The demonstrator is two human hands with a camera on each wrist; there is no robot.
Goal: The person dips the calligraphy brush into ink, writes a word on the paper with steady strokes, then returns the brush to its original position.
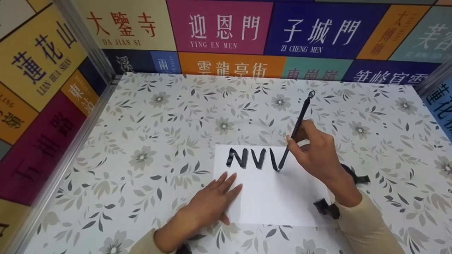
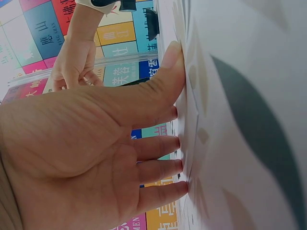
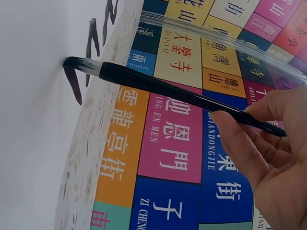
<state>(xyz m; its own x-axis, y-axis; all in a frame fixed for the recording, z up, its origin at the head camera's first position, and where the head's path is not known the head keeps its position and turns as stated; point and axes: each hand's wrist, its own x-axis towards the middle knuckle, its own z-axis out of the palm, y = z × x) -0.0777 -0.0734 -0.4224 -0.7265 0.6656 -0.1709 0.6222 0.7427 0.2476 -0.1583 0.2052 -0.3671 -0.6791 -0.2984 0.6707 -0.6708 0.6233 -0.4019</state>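
My right hand (image 1: pixel 317 151) pinches a black writing brush (image 1: pixel 300 120) between thumb and fingers, its handle leaning up and away. In the right wrist view the inked bristles (image 3: pixel 81 63) touch the white paper (image 3: pixel 29 143) at the foot of a slanting black stroke. On the sheet (image 1: pixel 275 201) in the head view, black strokes (image 1: pixel 259 158) shaped like N, V and a slanted line run along the upper part. My left hand (image 1: pixel 213 201) rests at the paper's left edge with straight, spread fingers; the left wrist view shows its fingertips (image 2: pixel 180 187) touching the surface.
A white tabletop with grey flowers and leaves (image 1: pixel 141 158) surrounds the paper. Colourful panels with Chinese lettering (image 1: pixel 219 28) stand behind and to the left, with a clear rail (image 1: pixel 81 141) along the left side. Black straps (image 1: pixel 326 208) show at the right wrist.
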